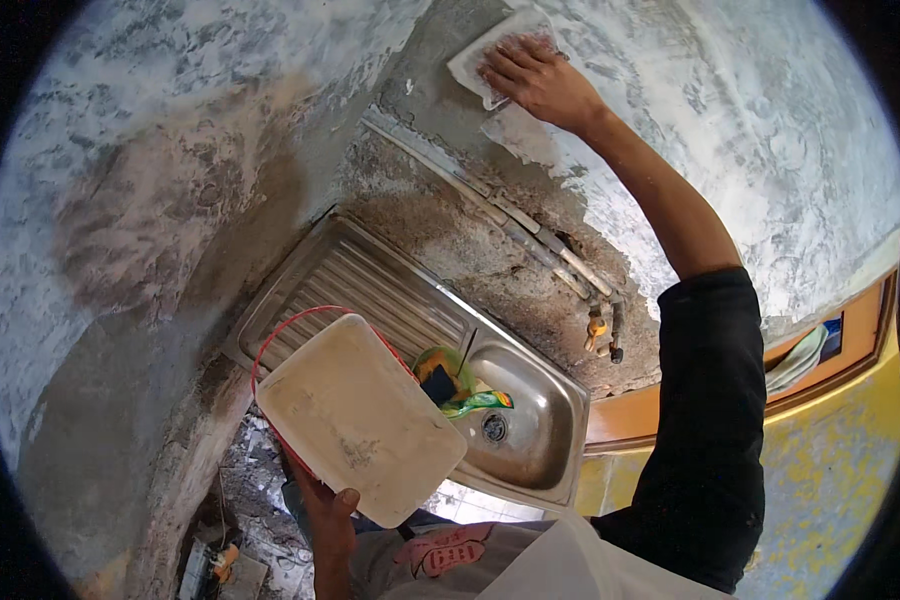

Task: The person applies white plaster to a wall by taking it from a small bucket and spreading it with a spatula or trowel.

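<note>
My right hand (538,82) is high on the far wall (660,90), its fingers pressed over a pale, flat, roughly square pad (467,68) that lies against the grey, wet-looking plaster. Whether the pad is sponge or folded cloth I cannot make out. Low down, my left hand (332,515) grips the near edge of a rectangular tub (365,415), thumb on the rim and fingers hidden below. The tub is beige inside with dark specks on its bottom, and a thin red handle (288,325) arcs beside it. It is held over the drainboard of a steel sink.
Beneath the tub is the steel sink (555,410); a green-yellow container (445,368) and a green packet (478,402) sit by its bowl. Exposed pipes (470,190) run along the bare wall to a yellow-handled tap (596,328). An orange-framed recess (820,350) is at the right.
</note>
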Demonstrator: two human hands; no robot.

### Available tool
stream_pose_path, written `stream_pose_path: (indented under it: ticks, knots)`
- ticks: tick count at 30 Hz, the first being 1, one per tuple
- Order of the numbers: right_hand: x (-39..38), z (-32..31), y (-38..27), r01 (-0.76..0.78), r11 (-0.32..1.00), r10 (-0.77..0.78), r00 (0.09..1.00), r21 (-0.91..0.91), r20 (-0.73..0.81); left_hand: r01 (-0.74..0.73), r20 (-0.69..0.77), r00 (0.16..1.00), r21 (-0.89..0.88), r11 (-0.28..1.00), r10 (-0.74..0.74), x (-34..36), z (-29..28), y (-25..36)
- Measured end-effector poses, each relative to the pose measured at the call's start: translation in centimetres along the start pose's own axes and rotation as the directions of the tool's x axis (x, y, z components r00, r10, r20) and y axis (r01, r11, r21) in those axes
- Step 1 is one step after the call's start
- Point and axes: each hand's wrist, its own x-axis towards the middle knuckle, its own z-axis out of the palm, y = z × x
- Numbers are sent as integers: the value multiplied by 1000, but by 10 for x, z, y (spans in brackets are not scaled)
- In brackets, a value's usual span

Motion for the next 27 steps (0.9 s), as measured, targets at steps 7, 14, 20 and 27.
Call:
stream_pose_path:
  ticks: [7, 14, 20, 27]
  knots:
    - [-102, 16, -70, -83, 967, 50, 989, 241, 139, 40, 40, 998, 15, 999, -41, 28, 2, 52]
    - [-65, -67, -5, -483, 846, 521, 838, 226, -159, 1, 124, 992, 20, 1000, -4, 67, -4, 66]
    - [27, 7, -37, -692, 719, 643, 698, -68, -315, 8, 152, 988, 9, 1000, -10, 78, 0, 70]
    - [10, 25, -170, -441, 889, 441, 897, 124, 24, 68, 99, 993, -13, 998, -66, 74, -14, 66]
